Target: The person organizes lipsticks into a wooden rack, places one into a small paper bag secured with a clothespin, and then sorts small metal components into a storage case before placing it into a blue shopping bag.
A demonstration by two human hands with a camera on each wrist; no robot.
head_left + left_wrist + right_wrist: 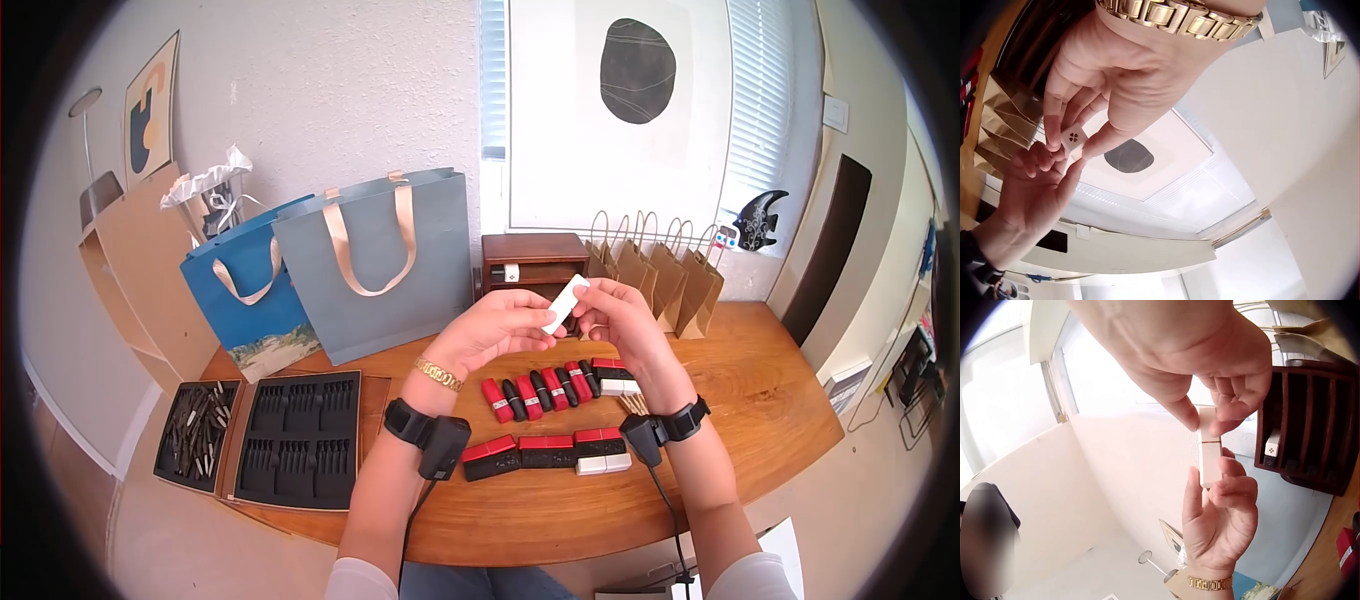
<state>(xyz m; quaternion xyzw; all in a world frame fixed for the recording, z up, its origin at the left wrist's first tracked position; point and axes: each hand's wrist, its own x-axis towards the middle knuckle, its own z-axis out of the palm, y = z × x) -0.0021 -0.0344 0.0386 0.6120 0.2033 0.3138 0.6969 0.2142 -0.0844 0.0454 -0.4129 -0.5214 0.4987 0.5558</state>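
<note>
Pinching the white case (564, 307) now, near end in left hand (497, 328), far end in right hand (627, 318), probably light, stiff, slightly slippery, best held there!

The left hand (497, 325) hides part of the shelf (535, 246) near the table's (765, 375) back edge, and a wrist camera (645, 438) some sticks (631, 402).

Head view: bright, daylight glowing through blinds (757, 120) at 2 o'clock; 4 corners black, table (745, 375) bowed by fisheye distortion. Left wrist view: washed-out glare at 5 o'clock. Right wrist view: window (1099, 365) burnt out at 11 o'clock, person (988, 544) smeared at 8 o'clock, white stick (1211, 459) sharp enough to show its seam.
</note>
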